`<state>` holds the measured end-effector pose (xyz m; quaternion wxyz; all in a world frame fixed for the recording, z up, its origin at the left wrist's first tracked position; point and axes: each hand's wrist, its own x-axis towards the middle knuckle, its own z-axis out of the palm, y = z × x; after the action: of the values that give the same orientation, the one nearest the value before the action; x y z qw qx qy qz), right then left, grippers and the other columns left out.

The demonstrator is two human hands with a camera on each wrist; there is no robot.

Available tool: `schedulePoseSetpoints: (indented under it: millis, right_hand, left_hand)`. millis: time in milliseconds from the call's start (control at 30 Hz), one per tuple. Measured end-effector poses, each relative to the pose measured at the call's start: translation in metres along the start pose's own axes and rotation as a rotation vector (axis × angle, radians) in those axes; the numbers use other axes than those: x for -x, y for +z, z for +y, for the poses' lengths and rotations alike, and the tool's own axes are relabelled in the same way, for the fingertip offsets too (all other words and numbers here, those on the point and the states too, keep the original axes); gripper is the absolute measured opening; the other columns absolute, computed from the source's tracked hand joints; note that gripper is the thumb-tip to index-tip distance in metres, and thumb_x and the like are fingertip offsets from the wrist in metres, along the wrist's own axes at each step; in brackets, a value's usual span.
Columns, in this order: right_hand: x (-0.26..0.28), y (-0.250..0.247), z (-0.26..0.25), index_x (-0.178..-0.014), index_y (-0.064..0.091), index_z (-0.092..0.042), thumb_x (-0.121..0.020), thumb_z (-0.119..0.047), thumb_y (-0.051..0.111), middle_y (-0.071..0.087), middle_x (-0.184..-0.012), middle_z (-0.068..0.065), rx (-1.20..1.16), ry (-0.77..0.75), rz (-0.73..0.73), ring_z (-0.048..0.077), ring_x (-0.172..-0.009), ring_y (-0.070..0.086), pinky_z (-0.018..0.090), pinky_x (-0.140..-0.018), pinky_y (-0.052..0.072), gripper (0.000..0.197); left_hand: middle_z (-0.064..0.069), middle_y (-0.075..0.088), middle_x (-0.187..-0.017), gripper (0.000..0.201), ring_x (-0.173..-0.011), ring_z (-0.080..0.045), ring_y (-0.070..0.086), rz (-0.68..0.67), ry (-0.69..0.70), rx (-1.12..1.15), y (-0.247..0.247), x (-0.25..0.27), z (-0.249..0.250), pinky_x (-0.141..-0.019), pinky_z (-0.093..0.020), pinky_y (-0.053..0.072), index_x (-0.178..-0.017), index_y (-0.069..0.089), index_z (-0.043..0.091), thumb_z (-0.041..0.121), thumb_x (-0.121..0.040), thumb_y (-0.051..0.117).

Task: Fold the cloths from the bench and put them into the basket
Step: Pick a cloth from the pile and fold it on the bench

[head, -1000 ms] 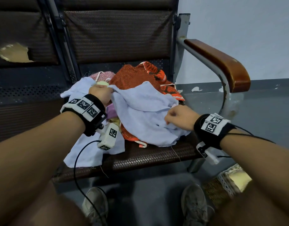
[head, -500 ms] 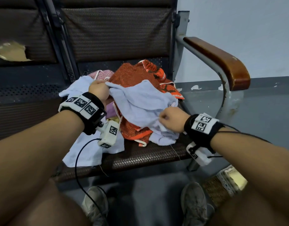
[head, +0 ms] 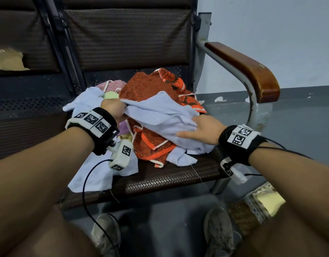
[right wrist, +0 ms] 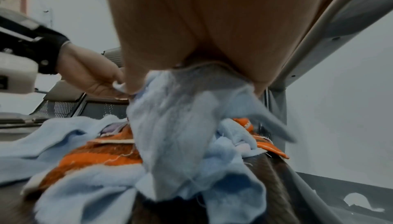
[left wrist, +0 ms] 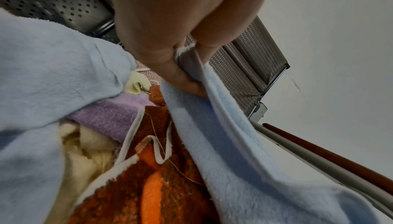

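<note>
Both hands hold one pale blue terry cloth [head: 160, 115] above the heap on the brown woven bench seat [head: 169, 175]: left hand [head: 113, 111] pinching its edge, right hand [head: 202, 128] gripping bunched fabric.

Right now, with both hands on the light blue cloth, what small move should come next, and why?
Probably lift it clear of the pile. The left hand pinches one edge of the light blue cloth, the right hand holds the other end, but it still drapes bunched over the orange cloth.
</note>
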<state>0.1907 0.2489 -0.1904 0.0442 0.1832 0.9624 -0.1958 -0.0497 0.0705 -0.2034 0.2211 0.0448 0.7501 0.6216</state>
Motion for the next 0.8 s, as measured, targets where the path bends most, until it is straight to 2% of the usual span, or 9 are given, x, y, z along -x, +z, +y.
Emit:
schedulePoseSetpoints:
  millis: [100,167,233,300,367,467,567,667,800]
  right_hand:
    - [0.001,-0.001,0.006,-0.064,0.043,-0.008,-0.105,-0.043,0.039,0.050,-0.063,0.013,-0.134,0.020,0.141,0.025,-0.061,0.046,0.039,-0.063,0.034,0.054]
    - [0.003,-0.005,0.009,-0.068,0.043,-0.007,-0.107,-0.031,0.037,0.047,-0.066,0.012,-0.192,0.006,0.210,0.023,-0.061,0.041,0.038,-0.062,0.030,0.046]
    - [0.006,-0.011,0.009,-0.067,0.042,-0.009,-0.101,-0.018,0.045,0.042,-0.061,0.003,-0.166,-0.052,0.254,0.016,-0.056,0.036,0.035,-0.058,0.026,0.036]
    - [0.010,-0.017,0.010,-0.064,0.049,-0.012,-0.091,-0.008,0.051,0.041,-0.057,-0.004,-0.138,-0.085,0.265,0.010,-0.054,0.038,0.028,-0.055,0.029,0.027]
    - [0.012,-0.020,0.013,-0.064,0.055,-0.007,-0.085,-0.001,0.051,0.043,-0.056,-0.002,-0.104,-0.074,0.225,0.012,-0.055,0.038,0.021,-0.052,0.027,0.022]
    - [0.015,-0.021,0.015,-0.062,0.042,-0.006,-0.078,0.009,0.046,0.041,-0.059,0.005,-0.040,-0.003,0.037,0.021,-0.060,0.037,0.027,-0.052,0.026,0.023]
    - [0.017,-0.019,0.017,-0.069,0.046,-0.004,-0.077,0.011,0.045,0.051,-0.070,0.015,-0.016,0.092,-0.062,0.027,-0.067,0.045,0.034,-0.060,0.035,0.018]
    - [0.017,-0.020,0.019,-0.067,0.047,-0.005,-0.083,0.008,0.042,0.053,-0.070,0.013,-0.102,0.107,0.020,0.029,-0.070,0.047,0.030,-0.059,0.038,0.021]
    - [0.017,-0.020,0.018,-0.065,0.040,-0.008,-0.103,-0.024,0.043,0.043,-0.061,0.008,-0.155,0.066,0.150,0.021,-0.058,0.040,0.032,-0.054,0.029,0.041]
  left_hand:
    - [-0.011,0.066,-0.082,0.015,-0.078,-0.024,0.067,0.020,-0.025,0.066,-0.004,0.002,-0.001,-0.067,-0.037,0.059,-0.076,0.062,0.008,-0.003,-0.085,0.064]
    - [-0.013,0.064,-0.080,0.015,-0.069,-0.024,0.068,0.020,-0.015,0.041,-0.004,0.005,-0.001,-0.059,-0.031,0.059,-0.076,0.060,0.009,0.001,-0.083,0.070]
    - [-0.013,0.061,-0.075,0.016,-0.063,-0.025,0.067,0.057,-0.018,0.075,-0.005,0.010,0.001,-0.046,-0.025,0.054,-0.076,0.058,0.008,0.004,-0.085,0.071]
    - [-0.011,0.062,-0.079,0.014,-0.069,-0.023,0.066,0.063,-0.007,0.063,-0.007,0.012,0.003,-0.046,-0.024,0.054,-0.079,0.058,0.011,0.011,-0.090,0.067]
    - [-0.008,0.066,-0.079,0.015,-0.062,-0.017,0.067,0.036,-0.005,-0.023,-0.007,0.017,0.007,-0.046,-0.022,0.053,-0.082,0.055,0.013,0.019,-0.096,0.057]
    - [-0.005,0.062,-0.044,0.025,-0.033,-0.011,0.057,0.034,-0.021,-0.110,-0.007,0.026,0.013,-0.034,-0.015,0.043,-0.082,0.054,0.002,0.015,-0.100,0.041]
    - [-0.009,0.063,-0.049,0.020,-0.032,-0.013,0.058,0.064,0.054,-0.060,-0.008,0.034,0.018,-0.034,-0.018,0.046,-0.089,0.058,0.007,0.001,-0.096,0.040]
    - [-0.016,0.064,-0.067,0.022,-0.039,-0.022,0.065,0.050,0.096,-0.021,-0.013,0.040,0.018,-0.037,-0.025,0.051,-0.092,0.055,0.014,-0.004,-0.092,0.042]
    - [-0.006,0.065,-0.049,0.009,-0.040,-0.015,0.065,0.058,0.113,-0.170,-0.023,0.034,0.015,-0.037,-0.018,0.046,-0.092,0.062,0.014,0.010,-0.094,0.054]
